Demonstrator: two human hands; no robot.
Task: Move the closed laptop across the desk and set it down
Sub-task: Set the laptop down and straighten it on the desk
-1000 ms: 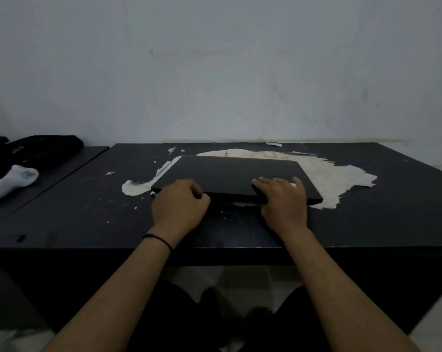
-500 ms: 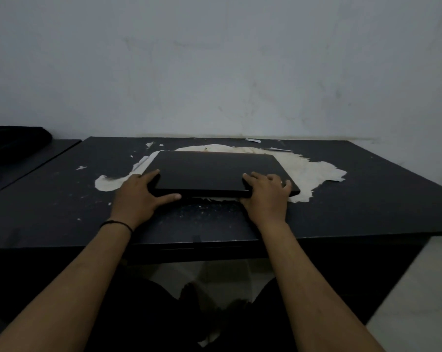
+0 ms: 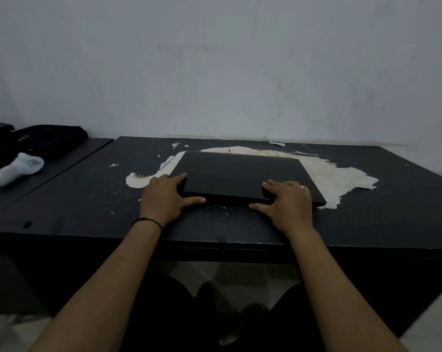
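A closed black laptop (image 3: 242, 174) lies flat on the black desk (image 3: 87, 199), over a pale patch where the surface has peeled. My left hand (image 3: 164, 196) grips its near left corner, fingers on the lid and thumb along the front edge. My right hand (image 3: 288, 203) holds the near right part of the front edge in the same way, fingers on top and thumb stretched along the front. Both forearms reach in from below. The laptop's front edge looks slightly raised, but I cannot tell for sure.
A second dark desk (image 3: 24, 189) adjoins on the left, carrying a white handheld device (image 3: 17, 170) and a black bag (image 3: 42, 142). A wall (image 3: 227, 72) runs right behind the desk. The peeled pale patch (image 3: 341, 179) spreads right of the laptop. The desk's front edge is near my wrists.
My left hand has gone from a loose fist at the front edge to a grip on the left corner. The right hand's thumb has spread along the front. The laptop stays put while the camera swings.
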